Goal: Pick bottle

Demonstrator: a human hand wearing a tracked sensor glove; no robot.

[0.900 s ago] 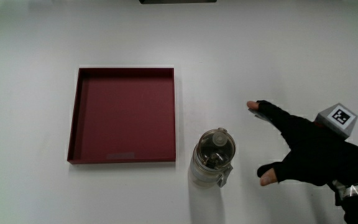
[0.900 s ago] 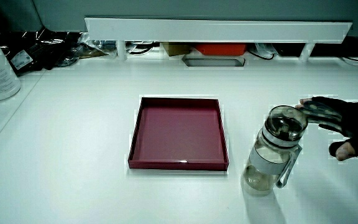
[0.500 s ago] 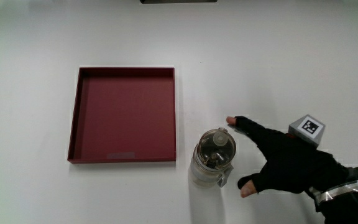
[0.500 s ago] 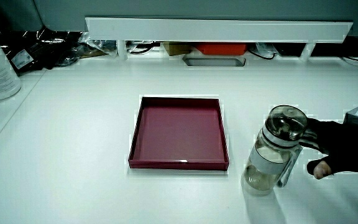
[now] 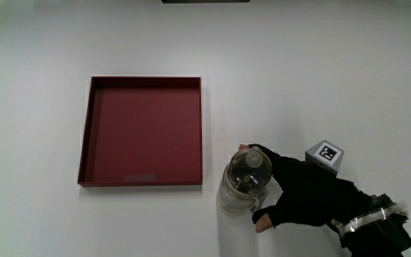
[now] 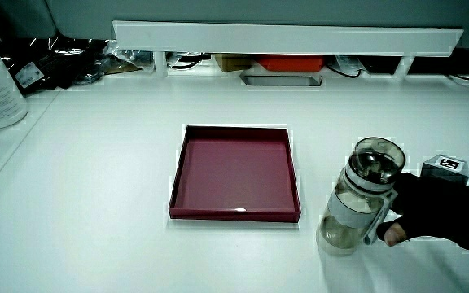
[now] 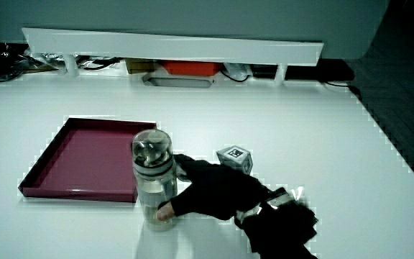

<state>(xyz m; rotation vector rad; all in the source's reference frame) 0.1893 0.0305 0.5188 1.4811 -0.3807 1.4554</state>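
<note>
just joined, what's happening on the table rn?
A gloved hand is closing in on a clear bottle to pick it up. The bottle stands upright on the white table, just off a corner of an empty red tray. The fingers curve around the bottle's lid and the thumb sits against its lower body, but the bottle does not look lifted yet.
</note>
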